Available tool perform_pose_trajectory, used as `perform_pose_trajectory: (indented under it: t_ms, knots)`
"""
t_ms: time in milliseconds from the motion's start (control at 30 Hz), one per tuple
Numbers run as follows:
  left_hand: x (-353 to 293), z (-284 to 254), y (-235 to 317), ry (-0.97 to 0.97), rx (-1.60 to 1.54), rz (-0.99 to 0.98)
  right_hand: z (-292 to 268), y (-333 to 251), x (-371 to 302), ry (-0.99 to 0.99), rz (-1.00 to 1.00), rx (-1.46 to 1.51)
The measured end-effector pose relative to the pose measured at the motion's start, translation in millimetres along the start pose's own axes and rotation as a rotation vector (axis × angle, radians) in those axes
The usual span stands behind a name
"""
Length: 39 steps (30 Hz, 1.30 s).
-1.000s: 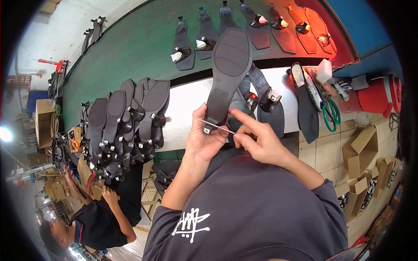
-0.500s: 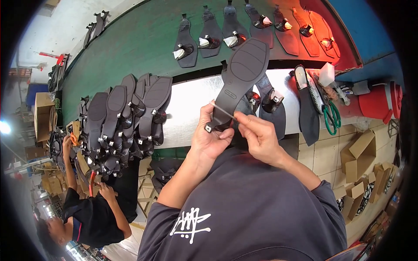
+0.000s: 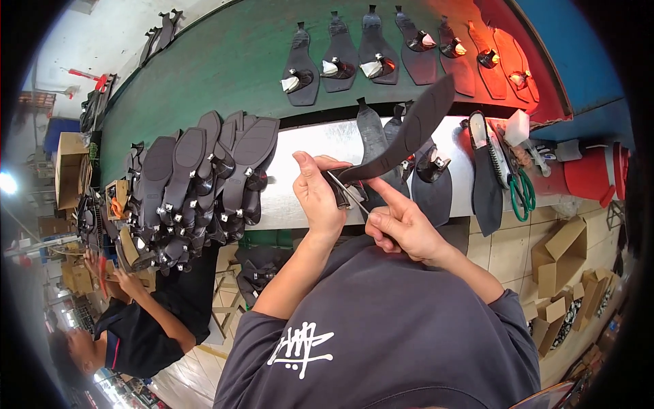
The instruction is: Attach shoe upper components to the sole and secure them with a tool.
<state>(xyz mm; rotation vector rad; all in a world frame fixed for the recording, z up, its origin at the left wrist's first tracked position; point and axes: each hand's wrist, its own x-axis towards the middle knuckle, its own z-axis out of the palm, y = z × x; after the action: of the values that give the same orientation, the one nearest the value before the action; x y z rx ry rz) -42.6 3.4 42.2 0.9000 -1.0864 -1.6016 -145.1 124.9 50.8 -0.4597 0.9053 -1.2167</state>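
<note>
My left hand (image 3: 317,198) is closed around the heel end of a black shoe sole (image 3: 417,129), which slants up to the right over the bench edge. Between thumb and fingers, my right hand (image 3: 405,228) pinches a thin pale rod (image 3: 350,193) that lies across the heel end; its exact kind is unclear. The right forefinger stretches along the sole's underside. Directly behind are loose black soles and a heeled sole (image 3: 432,187) on the metal strip.
A pile of black heeled soles (image 3: 194,177) stands left, with a person (image 3: 143,320) working beyond it. More soles (image 3: 300,68) line the green bench (image 3: 218,75), some under red light. Green-handled scissors (image 3: 523,194) and a brush (image 3: 499,160) lie right; cardboard boxes (image 3: 558,252) are below.
The sole has swung from upright to a rightward slant, showing its edge. The rod now angles down toward my right hand. My right forefinger has extended against the sole.
</note>
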Motion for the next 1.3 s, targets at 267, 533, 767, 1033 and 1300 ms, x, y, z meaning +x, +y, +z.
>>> perform_pose_trajectory:
  t_ms: [267, 533, 767, 1033, 1300]
  knots:
    - [7, -10, 0, -0.092, -0.014, 0.068, -13, -13, 0, -0.006, -0.052, 0.167]
    - [11, -33, -20, -0.318, 0.235, 0.435, -1, 1, 6, 0.329, -0.726, -1.047]
    - [16, -28, 1, -0.17, -0.231, -0.173, 9, -1, 0, 0.242, -0.743, -1.147]
    - [13, -11, 5, -0.082, -0.721, -0.71, 8, -1, 8, 0.383, -0.758, -1.06]
    - [4, -12, -19, -0.125, -0.703, -0.512, 12, 12, 10, 0.376, -0.68, -1.119]
